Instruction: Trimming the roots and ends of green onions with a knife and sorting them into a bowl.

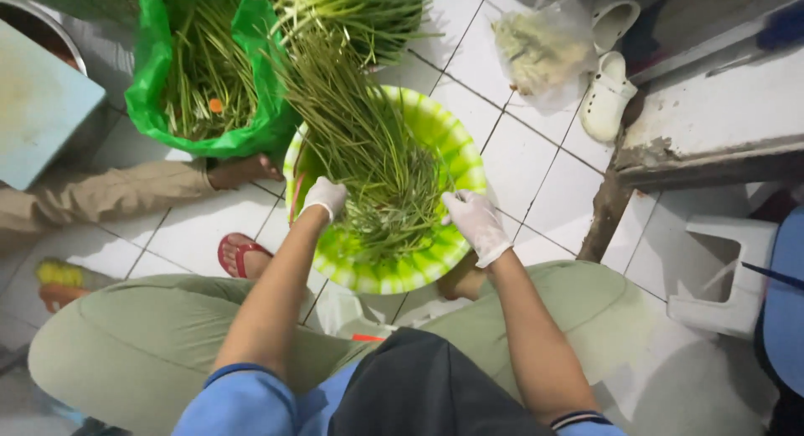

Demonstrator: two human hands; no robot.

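Below, both gloved hands, left hand (325, 198) and right hand (474, 221), grasp green stems (377, 168) over a white tiled floor (536, 164).

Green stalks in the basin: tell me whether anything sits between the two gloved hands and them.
Nothing visible does. The left hand and the right hand both rest at the green stalks inside the green-and-white basin, one on each side of the bunch, with no other thing between.

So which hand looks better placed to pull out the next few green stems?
Probably the left hand: it already touches the thick part of the green stems. The right hand sits at the thin tips near the basin rim.
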